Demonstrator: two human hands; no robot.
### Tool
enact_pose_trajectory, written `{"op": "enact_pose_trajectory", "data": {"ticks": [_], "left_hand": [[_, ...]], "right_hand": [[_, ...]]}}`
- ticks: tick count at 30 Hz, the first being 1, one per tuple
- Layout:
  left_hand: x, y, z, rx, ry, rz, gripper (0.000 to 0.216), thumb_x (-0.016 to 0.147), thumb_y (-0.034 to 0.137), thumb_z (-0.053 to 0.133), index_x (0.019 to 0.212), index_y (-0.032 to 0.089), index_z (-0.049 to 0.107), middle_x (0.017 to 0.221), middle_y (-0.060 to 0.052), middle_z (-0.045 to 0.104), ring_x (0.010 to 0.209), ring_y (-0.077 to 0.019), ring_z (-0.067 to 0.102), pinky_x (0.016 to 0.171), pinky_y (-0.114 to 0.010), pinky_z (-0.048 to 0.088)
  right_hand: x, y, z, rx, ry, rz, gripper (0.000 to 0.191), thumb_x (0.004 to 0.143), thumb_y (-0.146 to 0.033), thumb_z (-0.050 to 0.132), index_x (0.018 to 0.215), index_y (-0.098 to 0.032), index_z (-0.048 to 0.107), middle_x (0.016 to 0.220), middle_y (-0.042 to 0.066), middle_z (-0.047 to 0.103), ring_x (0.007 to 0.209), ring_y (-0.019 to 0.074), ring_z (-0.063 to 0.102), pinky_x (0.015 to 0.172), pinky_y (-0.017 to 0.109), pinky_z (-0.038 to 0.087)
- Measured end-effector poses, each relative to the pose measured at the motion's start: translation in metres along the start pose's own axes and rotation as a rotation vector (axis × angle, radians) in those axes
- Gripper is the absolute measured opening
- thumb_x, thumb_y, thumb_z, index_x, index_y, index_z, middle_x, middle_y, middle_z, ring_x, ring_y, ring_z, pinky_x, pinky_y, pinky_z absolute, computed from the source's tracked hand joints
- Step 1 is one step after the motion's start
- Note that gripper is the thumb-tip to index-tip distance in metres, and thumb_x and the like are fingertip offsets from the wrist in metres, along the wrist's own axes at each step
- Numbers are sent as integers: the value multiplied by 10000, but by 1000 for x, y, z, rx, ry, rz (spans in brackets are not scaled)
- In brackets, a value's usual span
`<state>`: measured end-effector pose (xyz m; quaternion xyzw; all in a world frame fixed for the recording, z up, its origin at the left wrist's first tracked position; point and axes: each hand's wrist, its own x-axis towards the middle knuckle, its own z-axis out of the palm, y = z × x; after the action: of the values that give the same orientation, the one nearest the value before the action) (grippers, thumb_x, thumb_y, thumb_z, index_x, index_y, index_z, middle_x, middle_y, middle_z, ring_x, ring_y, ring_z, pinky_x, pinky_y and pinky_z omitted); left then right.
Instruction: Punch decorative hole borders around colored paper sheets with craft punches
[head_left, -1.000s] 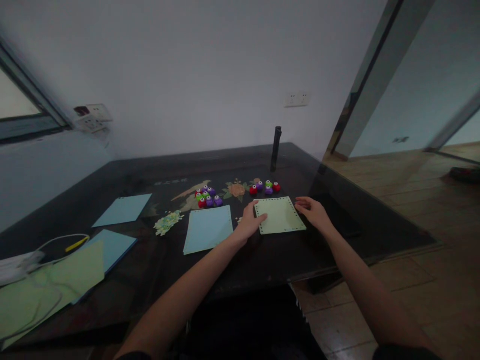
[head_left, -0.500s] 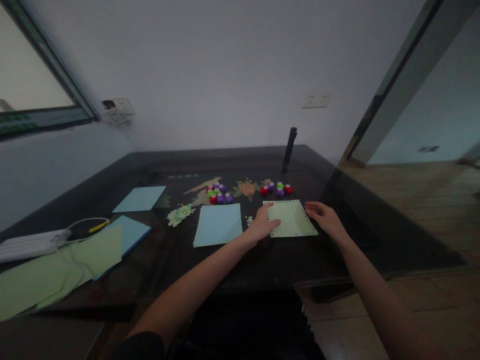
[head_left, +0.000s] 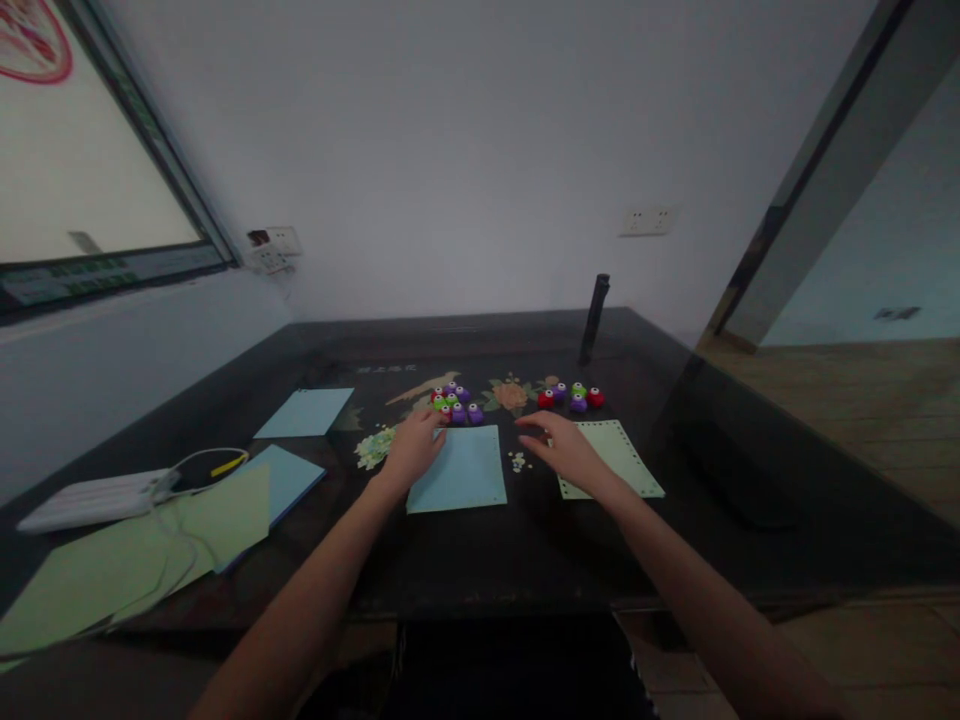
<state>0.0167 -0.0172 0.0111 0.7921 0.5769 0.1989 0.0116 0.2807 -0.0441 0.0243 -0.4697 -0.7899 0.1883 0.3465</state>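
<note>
My left hand (head_left: 416,450) rests with fingers spread on the upper left corner of a light blue paper sheet (head_left: 459,469) on the dark table (head_left: 525,540). My right hand (head_left: 564,450) hovers open, fingers apart, between that blue sheet and a pale green sheet (head_left: 615,462) with holes punched along its edges; it covers the green sheet's left part. A few paper bits (head_left: 516,461) lie between the two sheets. Two clusters of small punches sit just beyond: red, green and purple ones (head_left: 454,402) on the left, and a smaller group (head_left: 571,396) on the right.
A pile of paper scraps (head_left: 373,447) lies left of the blue sheet. More blue sheets (head_left: 304,412) and green sheets (head_left: 142,550) lie at the left with a white power strip (head_left: 90,497) and cable. A dark upright cylinder (head_left: 592,305) stands at the back.
Both hands moved left, off the green sheet: the left hand now lies on the blue sheet and the right hand hovers between the two sheets. The camera view shifted left as well.
</note>
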Motion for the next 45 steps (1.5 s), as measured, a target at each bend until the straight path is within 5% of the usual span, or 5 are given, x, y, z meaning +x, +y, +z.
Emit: {"op": "enact_pose_trajectory", "data": {"ticks": [5,10,45], "left_hand": [[-2,-25,12,58,-59,27,454,804,393,553,1192,161,507,1196,-132,514,1105,-262,491,953,-399,391],[-4,-25,19,71,-118,52,557,774,437,591,1240,150,486,1255,-159,490,1139,-305,464,965,-424,361],[-9,-7,6,199,-118,32,453,787,440,582,1158,181,552,1099,-120,596,987,-282,566,853,-370,421]], "right_hand": [[45,-3,46,-307,-226,-46,426,747,-301,672,1132,-132,598,1171,154,590,1133,278,510,946,397,385],[52,11,62,-432,-300,-57,520,745,-390,668,1173,-109,573,1202,176,555,1165,310,448,951,419,363],[43,-1,62,-398,-212,5,491,722,-324,698,1156,-127,581,1141,125,502,1110,247,472,917,344,411]]}}
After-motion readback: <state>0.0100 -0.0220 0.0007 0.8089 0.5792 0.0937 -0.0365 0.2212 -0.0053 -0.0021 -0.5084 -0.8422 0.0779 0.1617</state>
